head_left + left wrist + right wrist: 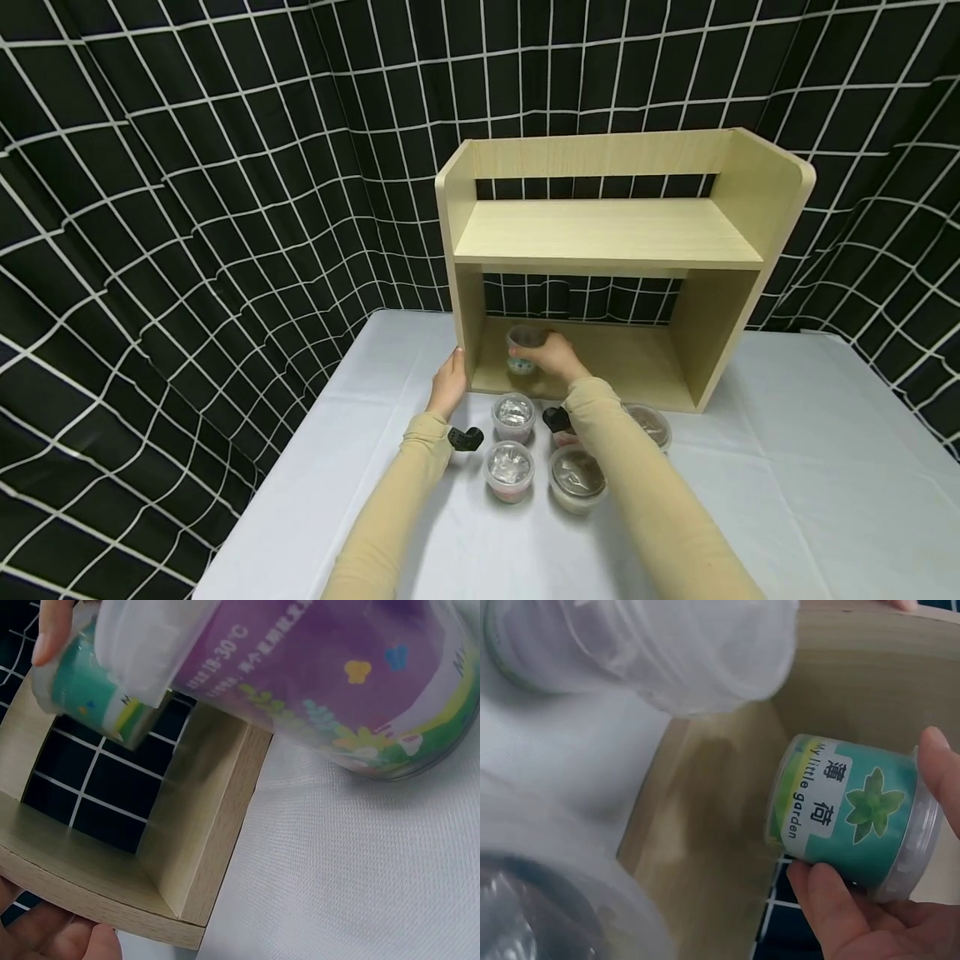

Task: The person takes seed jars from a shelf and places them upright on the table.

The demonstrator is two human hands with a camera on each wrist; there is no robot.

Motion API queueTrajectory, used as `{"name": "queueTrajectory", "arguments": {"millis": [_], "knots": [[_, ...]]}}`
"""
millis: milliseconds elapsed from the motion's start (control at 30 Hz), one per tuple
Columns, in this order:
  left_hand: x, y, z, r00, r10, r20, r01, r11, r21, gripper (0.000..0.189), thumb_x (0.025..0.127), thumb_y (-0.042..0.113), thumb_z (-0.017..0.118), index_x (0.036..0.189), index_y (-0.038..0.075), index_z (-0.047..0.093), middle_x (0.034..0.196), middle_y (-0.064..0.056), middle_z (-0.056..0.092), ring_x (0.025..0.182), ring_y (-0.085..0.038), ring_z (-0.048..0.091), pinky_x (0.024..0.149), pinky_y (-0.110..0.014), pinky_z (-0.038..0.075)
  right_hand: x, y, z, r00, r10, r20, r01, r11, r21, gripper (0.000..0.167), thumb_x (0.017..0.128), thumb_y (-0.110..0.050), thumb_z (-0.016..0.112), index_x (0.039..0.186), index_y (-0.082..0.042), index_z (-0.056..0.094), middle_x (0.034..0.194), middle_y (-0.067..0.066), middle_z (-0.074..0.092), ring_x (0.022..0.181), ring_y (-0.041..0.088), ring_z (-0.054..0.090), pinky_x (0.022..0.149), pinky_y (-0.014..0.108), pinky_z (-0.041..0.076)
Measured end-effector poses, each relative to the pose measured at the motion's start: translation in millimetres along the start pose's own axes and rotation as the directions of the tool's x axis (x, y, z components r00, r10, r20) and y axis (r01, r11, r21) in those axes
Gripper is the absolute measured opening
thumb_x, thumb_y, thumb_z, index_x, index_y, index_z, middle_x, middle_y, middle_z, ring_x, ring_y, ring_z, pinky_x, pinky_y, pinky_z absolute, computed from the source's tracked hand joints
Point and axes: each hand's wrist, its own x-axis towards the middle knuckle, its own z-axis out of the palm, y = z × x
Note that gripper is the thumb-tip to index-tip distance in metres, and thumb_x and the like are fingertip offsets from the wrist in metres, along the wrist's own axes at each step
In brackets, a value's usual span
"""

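My right hand [557, 357] grips a small clear-lidded plastic cup [522, 364] inside the lower compartment of the wooden shelf [607, 231]. In the right wrist view the cup [847, 802] has a teal label with a green leaf and "My little garden"; thumb and fingers hold it from opposite sides. From the head it looks upright, but whether its base touches the board I cannot tell. My left hand [448, 385] rests against the outside of the shelf's left side panel, near the front edge. Part of that hand [64, 934] shows beside the panel in the left wrist view.
Several lidded cups stand on the white cloth before the shelf, including a front-left cup [509, 471], one behind it [513, 415] and a larger-looking one [577, 477]. My right forearm partly covers others. A purple-labelled cup [315, 675] fills the left wrist view's top.
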Motion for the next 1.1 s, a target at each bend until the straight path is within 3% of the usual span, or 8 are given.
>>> {"name": "queueTrajectory", "arguments": {"millis": [433,733,1100], "knots": [[-1.1,0.5,0.2,1.0,0.02,-0.003,-0.02,1.0,-0.017,0.053,0.103,0.037,0.025,0.139,0.002,0.04,0.139,-0.017,0.041,0.127,-0.035,0.036,0.105,-0.044,0.028,-17.5,-9.9,-18.9,0.998,-0.06,-0.006,0.06,0.984,0.165,0.06,0.079,-0.034,0.074,0.122,0.001,0.053,0.113,0.017,0.059,0.107,0.03,0.053,0.095,0.042,0.04],[-6.0,-1.0,2.5,1.0,0.019,-0.017,-0.019,1.0,-0.009,0.052,0.103,0.036,0.025,0.138,0.001,0.042,0.136,-0.019,0.043,0.125,-0.037,0.038,0.104,-0.045,0.031,-37.2,-9.1,-33.6,0.998,-0.06,-0.001,0.06,0.994,0.096,0.067,0.079,-0.046,0.071,0.122,0.002,0.051,0.111,0.016,0.06,0.105,0.03,0.055,0.09,0.043,0.044],[-5.3,-1.6,1.3,0.999,0.049,-0.022,-0.049,0.999,0.01,0.05,0.103,0.034,0.024,0.137,0.002,0.044,0.137,-0.017,0.043,0.125,-0.036,0.038,0.104,-0.045,0.03,-56.8,0.4,-48.0,0.998,-0.063,0.008,0.061,0.988,0.141,0.081,0.079,-0.045,0.071,0.137,0.001,0.039,0.121,0.02,0.055,0.113,0.033,0.051,0.094,0.045,0.042]]}}
